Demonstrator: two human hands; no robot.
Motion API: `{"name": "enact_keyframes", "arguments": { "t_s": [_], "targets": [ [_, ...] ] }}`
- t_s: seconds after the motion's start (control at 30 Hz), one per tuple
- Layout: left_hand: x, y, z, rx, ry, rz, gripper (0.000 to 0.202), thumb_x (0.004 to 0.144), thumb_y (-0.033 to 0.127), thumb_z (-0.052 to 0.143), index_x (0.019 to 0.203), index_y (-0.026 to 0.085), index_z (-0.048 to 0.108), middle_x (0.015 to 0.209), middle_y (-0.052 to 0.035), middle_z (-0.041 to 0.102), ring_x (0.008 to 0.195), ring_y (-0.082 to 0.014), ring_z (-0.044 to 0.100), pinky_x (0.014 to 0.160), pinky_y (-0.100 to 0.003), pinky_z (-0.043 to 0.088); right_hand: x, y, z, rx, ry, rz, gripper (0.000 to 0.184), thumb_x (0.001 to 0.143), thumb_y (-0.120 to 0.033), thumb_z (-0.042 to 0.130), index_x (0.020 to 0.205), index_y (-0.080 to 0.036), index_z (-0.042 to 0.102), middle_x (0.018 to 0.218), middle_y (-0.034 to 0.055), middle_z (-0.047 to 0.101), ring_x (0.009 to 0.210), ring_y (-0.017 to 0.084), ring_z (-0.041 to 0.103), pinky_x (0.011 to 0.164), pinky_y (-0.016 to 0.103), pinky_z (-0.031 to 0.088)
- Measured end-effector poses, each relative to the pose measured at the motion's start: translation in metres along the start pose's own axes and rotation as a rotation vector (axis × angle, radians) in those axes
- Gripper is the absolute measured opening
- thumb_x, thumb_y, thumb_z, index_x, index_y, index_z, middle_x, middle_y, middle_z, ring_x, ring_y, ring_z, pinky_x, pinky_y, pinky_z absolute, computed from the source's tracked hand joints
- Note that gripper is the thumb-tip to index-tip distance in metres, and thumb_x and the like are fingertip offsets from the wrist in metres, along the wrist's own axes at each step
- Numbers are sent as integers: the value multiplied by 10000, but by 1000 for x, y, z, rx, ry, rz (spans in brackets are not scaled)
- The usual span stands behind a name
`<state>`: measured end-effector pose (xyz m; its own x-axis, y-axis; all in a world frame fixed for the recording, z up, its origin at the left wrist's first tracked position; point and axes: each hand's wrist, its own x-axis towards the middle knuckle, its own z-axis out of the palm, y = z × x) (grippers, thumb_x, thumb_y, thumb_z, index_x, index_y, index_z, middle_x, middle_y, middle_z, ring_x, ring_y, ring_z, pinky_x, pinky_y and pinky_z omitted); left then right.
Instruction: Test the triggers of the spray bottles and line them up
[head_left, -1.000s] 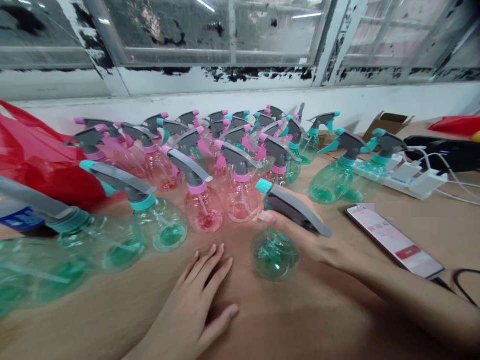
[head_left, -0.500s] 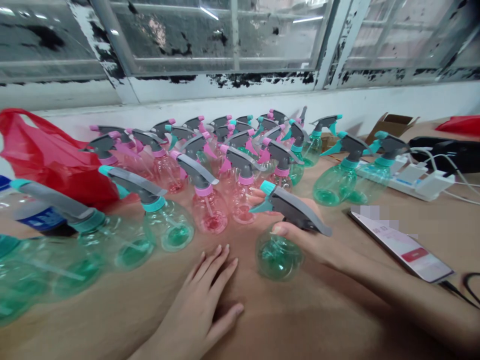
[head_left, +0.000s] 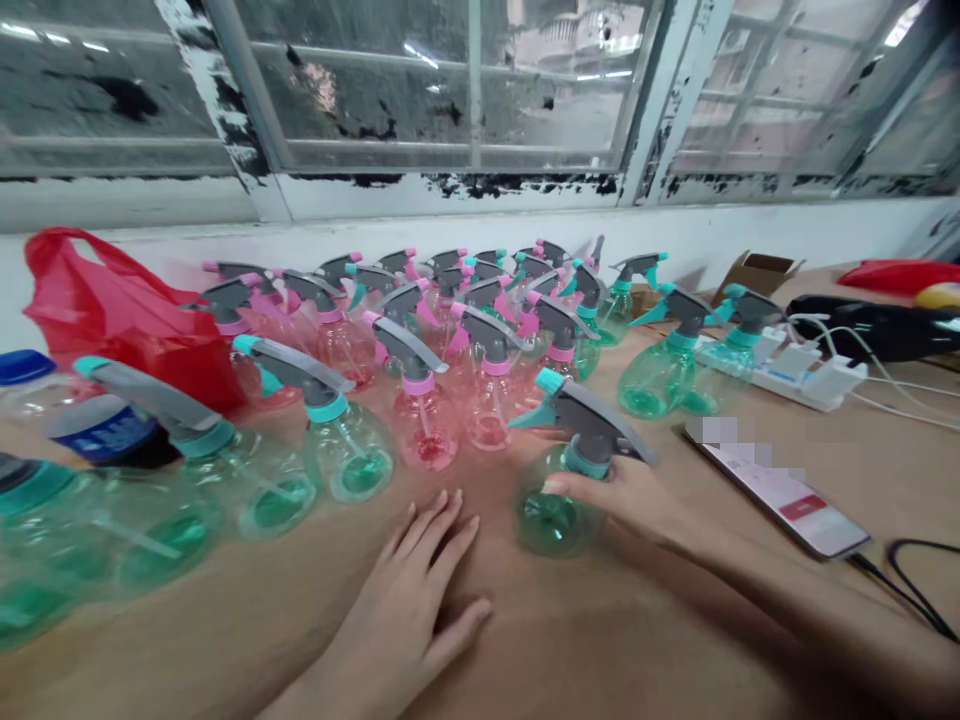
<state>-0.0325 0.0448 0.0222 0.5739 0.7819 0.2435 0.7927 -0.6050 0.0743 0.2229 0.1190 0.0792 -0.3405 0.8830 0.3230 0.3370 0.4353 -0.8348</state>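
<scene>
Holding green spray bottle (head_left: 551, 522) | right grip (head_left: 637, 502): curled around it, below collar (head_left: 588, 458) | left grip (head_left: 405, 590): flat, empty

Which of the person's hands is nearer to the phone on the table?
Right. The right hand holds a green spray bottle just left of the phone; the left hand rests on the table, farther left.

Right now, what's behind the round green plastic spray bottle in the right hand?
Behind the green spray bottle stand pink, grey-headed plastic spray bottles. The right hand wraps around it; the part behind is mostly covered.
</scene>
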Motion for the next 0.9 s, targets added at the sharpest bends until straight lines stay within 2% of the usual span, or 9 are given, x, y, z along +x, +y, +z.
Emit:
{"name": "enact_keyframes", "arguments": {
  "t_s": [0.03, 0.1, 0.17, 0.3, 0.4, 0.57, 0.63, 0.73, 0.9],
  "targets": [
    [1, 0, 0, 2, -3, -1, 560, 932, 429, 565, 1415, 167, 455, 1504, -138, 404, 1356, -322, 409, 1089, -534, 351, -4, 2, -1, -8, -7, 5, 603, 745, -553, 710, 1273, -294, 575, 881, 25, 717, 859, 269, 683, 709, 384, 563],
    [2, 0, 0, 7, -11, -2, 559, 935, 436, 558, 1412, 161, 461, 1503, -144, 400, 1359, -324, 405, 1087, -539, 352, -13, 7, -2, -30, -9, -38, 668, 741, -547, 722, 1321, -285, 522, 1110, 54, 696, 1035, 294, 652, 871, 434, 536],
    [2, 0, 0, 8, -16, 1, 555, 937, 446, 551, 1407, 161, 468, 1499, -145, 406, 1356, -325, 408, 1084, -544, 354, -20, 10, -2, -78, -5, -97, 629, 743, -527, 732, 1280, -263, 538, 1187, 65, 669, 1095, 301, 628, 932, 448, 508],
    [1, -1, 0, 19, 6, 10, 541, 939, 440, 548, 1399, 163, 476, 1485, -146, 428, 1345, -323, 426, 1072, -538, 374, -31, 10, -2, -196, 1, -124, 466, 779, -509, 707, 1147, -250, 586, 1091, 64, 697, 1036, 292, 652, 868, 419, 535],
    [2, -1, 1, 47, 32, 22, 529, 945, 436, 537, 1390, 155, 483, 1473, -155, 444, 1332, -325, 444, 1051, -537, 403, -37, 9, -8, -265, 38, -90, 446, 779, -536, 690, 1092, -235, 586, 1071, 76, 695, 998, 296, 658, 822, 418, 541],
    [3, -3, 2, 85, 86, 58, 518, 938, 443, 541, 1368, 158, 495, 1437, -154, 493, 1281, -333, 505, 1005, -536, 453, -40, 21, -33, -420, 193, 102, 479, 734, -623, 680, 935, -200, 581, 889, 94, 684, 829, 306, 658, 701, 434, 528],
    [3, -5, 2, 105, 130, 76, 531, 934, 441, 542, 1380, 162, 475, 1419, -153, 515, 1246, -335, 541, 971, -521, 485, -36, 34, -45, -435, 257, 114, 508, 730, -622, 689, 985, -200, 568, 921, 96, 672, 858, 305, 647, 731, 435, 518],
    [1, -10, 5, 138, 190, 100, 573, 931, 462, 530, 1423, 187, 424, 1402, -139, 537, 1202, -335, 581, 927, -498, 519, -23, 56, -63, -399, 332, 28, 550, 736, -614, 690, 1070, -201, 544, 1027, 112, 652, 941, 305, 628, 786, 430, 503],
    [-4, -22, 19, 163, 208, 109, 702, 912, 493, 532, 1518, 243, 279, 1425, -103, 518, 1198, -342, 581, 916, -492, 518, 5, 76, -80, -430, 368, 38, 564, 752, -627, 663, 1076, -183, 537, 1046, 129, 638, 950, 314, 617, 776, 435, 501]
  ]
}}
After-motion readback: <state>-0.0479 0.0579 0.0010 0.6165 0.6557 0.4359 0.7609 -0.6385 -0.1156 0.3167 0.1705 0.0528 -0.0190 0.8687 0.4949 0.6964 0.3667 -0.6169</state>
